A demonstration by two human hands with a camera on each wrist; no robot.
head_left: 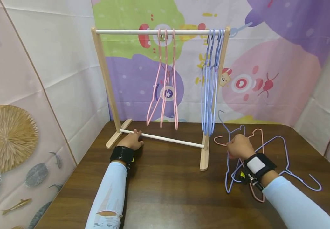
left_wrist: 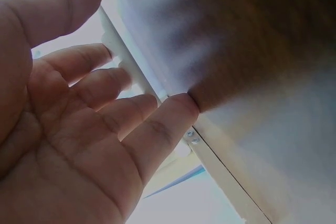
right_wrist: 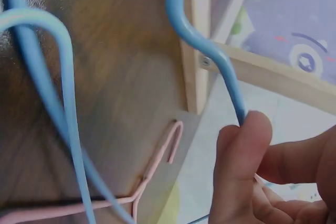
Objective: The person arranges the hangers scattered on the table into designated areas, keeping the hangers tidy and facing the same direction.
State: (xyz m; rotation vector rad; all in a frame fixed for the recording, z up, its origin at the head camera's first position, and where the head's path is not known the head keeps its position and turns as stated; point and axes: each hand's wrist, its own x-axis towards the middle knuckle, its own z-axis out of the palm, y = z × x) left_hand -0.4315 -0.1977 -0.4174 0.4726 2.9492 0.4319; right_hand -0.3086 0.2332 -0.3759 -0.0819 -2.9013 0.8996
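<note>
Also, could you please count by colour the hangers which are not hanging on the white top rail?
Blue hangers: 2, one of them held in the right hand
Pink hanger: 1
Total: 3

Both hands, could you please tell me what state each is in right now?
Left hand: open, holding nothing, by the lower white bar.
Right hand: closed, pinching a blue hanger.
</note>
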